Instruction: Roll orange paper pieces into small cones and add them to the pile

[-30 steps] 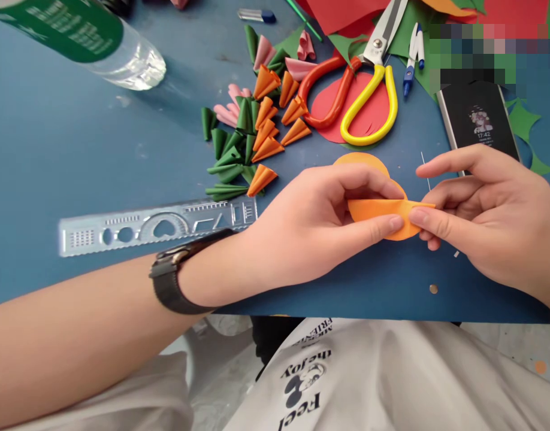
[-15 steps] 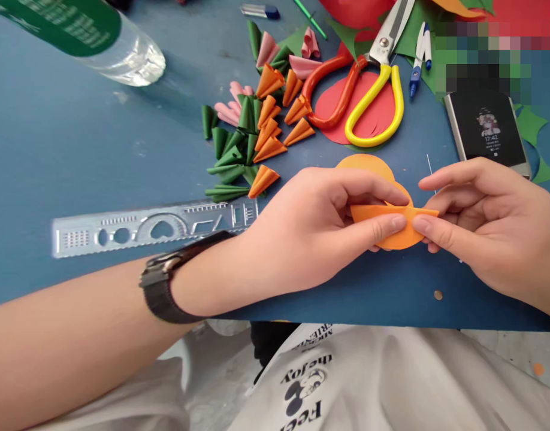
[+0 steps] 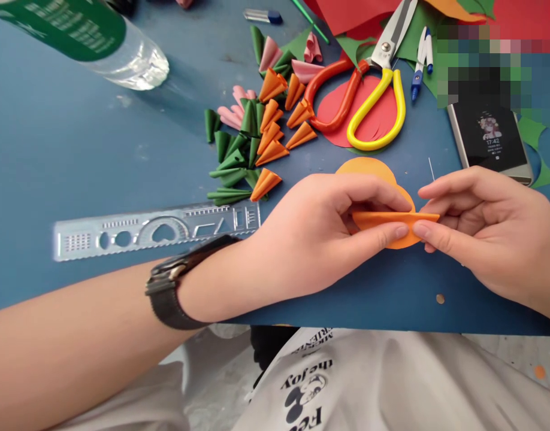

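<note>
Between my two hands is an orange paper circle [image 3: 403,240] with its upper edge folded over toward me. My left hand [image 3: 329,233] pinches it from the left, thumb in front and fingers behind. From the other side, my right hand [image 3: 486,221] grips its right end between thumb and fingers. A thin needle [image 3: 431,169] sticks up beside my right index finger; whether that hand holds it I cannot tell. More round orange paper [image 3: 367,169] lies on the table just behind my left fingers.
Left of my hands lie several rolled orange paper cones [image 3: 266,182], green cones [image 3: 232,160] and a clear ruler [image 3: 135,230]. Beyond are scissors [image 3: 385,48] on red paper, pens [image 3: 419,69] and a phone [image 3: 495,140]. A bottle [image 3: 140,60] lies at upper left.
The folded edge of the orange paper circle looks flatter and narrower, and my thumbs sit slightly lower on it. The whole view has shifted slightly; both hands keep their grip.
</note>
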`<state>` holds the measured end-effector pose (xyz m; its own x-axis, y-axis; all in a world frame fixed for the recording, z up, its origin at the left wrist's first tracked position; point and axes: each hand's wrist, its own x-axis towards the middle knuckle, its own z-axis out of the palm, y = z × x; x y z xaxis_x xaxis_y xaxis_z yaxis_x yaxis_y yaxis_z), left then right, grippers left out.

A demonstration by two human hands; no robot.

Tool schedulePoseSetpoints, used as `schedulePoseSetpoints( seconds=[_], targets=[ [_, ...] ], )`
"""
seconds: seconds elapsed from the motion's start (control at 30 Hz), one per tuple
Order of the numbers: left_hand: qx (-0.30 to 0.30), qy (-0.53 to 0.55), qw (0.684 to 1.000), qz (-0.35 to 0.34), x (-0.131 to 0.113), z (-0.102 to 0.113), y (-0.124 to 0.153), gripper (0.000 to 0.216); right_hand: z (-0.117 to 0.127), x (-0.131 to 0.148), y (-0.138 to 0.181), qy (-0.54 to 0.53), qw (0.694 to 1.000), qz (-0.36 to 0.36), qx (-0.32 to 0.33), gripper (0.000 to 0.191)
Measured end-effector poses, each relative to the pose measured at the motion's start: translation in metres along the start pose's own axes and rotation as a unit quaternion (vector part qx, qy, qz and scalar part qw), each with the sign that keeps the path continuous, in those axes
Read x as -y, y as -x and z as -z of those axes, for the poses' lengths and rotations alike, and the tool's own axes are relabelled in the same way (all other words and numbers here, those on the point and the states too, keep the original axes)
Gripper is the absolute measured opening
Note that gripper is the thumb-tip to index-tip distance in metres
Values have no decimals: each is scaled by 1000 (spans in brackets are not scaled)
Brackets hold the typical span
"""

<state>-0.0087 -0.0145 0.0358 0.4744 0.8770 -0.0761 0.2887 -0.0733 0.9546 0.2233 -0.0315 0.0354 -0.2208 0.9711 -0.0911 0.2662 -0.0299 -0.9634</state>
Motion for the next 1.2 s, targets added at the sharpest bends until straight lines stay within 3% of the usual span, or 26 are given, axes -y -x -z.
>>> schedulePoseSetpoints(
  seconds=[0.7,1.2],
  targets=[
    [-3,-24,1000,2,1,1,1,8,1,1,0,-15,999,-40,14,30],
    [1,-23,1000,5,-1,3,2,7,1,0,0,-33,999,-29,31,27]
  ],
)
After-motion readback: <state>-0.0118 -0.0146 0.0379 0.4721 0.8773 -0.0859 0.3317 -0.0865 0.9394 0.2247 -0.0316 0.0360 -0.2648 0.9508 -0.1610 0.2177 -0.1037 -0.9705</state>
